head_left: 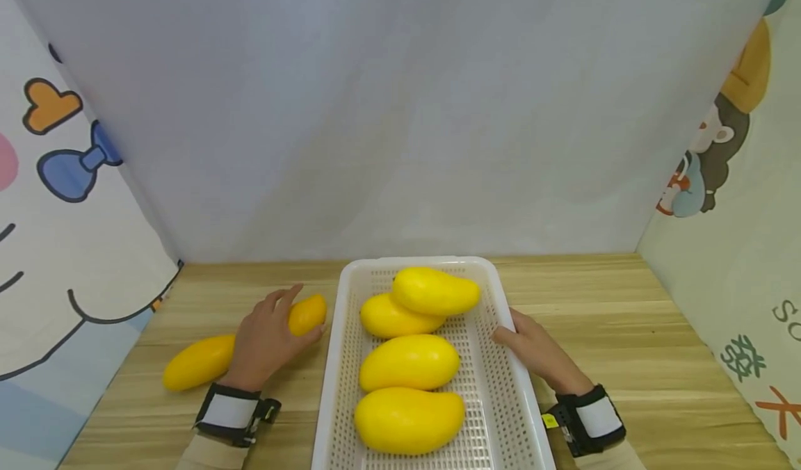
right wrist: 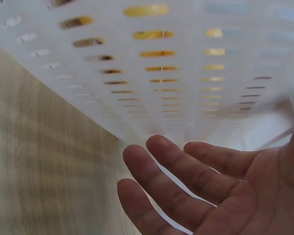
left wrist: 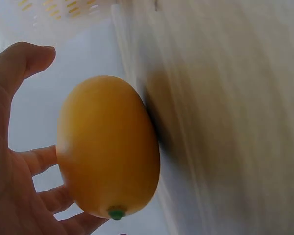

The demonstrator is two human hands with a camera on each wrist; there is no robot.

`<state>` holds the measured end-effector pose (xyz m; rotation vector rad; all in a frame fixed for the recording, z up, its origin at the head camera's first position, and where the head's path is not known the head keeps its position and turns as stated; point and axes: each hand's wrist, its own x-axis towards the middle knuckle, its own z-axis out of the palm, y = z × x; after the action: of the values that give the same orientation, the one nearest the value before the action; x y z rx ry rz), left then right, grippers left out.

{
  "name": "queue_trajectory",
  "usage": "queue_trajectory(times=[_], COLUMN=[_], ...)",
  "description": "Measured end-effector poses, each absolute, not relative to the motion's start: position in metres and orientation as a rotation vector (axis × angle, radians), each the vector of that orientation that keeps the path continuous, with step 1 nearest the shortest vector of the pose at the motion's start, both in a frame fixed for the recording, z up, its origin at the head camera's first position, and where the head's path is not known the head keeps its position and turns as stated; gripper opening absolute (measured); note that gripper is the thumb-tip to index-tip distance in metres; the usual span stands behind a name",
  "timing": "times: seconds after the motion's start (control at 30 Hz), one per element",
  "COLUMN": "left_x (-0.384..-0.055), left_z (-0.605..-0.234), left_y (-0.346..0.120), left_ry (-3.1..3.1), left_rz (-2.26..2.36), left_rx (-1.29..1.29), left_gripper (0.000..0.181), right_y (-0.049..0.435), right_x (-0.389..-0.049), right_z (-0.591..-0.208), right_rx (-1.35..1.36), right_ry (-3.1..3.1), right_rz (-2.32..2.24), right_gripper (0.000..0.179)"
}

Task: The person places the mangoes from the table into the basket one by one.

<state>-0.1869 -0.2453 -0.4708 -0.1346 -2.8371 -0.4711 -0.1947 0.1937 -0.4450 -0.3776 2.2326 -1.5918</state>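
My left hand [head_left: 264, 339] is over a yellow-orange mango [head_left: 308, 315] on the table, left of the basket. In the left wrist view the mango [left wrist: 108, 147] shows its green stem end; fingers [left wrist: 56, 198] lie along its side, and the thumb stands apart from it. Another mango [head_left: 199, 363] lies left of that hand, partly hidden by it. My right hand [head_left: 543, 348] holds the right rim of a white plastic basket [head_left: 508, 317], thumb over the rim. In the right wrist view its other fingers [right wrist: 181, 181] extend below the slotted wall.
Several yellow mangoes lie in the basket; the farthest one [head_left: 436, 291] rests partly on another [head_left: 400, 315]. The wooden table [head_left: 626, 345] meets a pale backdrop [head_left: 400, 122] behind. Printed panels stand on the left [head_left: 69, 247] and right [head_left: 738, 268].
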Motion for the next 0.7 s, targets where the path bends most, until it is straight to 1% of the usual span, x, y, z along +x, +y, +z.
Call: queue_trajectory(times=[0.47, 0.7], left_x=[-0.1878, -0.1862], left_z=[-0.4756, -0.4764], left_y=[-0.2503, -0.2525], left_ry=[-2.934, -2.983], left_rz=[-0.505, -0.672], left_rx=[-0.113, -0.128], left_gripper=[0.079, 0.074], right_y=[0.193, 0.1934], right_x=[-0.1952, -0.1947], right_z=[-0.4449, -0.4462], right_rx=[-0.406, -0.387], right_ry=[2.218, 2.221], right_rz=[-1.604, -1.61], right_gripper=[0.058, 0.059])
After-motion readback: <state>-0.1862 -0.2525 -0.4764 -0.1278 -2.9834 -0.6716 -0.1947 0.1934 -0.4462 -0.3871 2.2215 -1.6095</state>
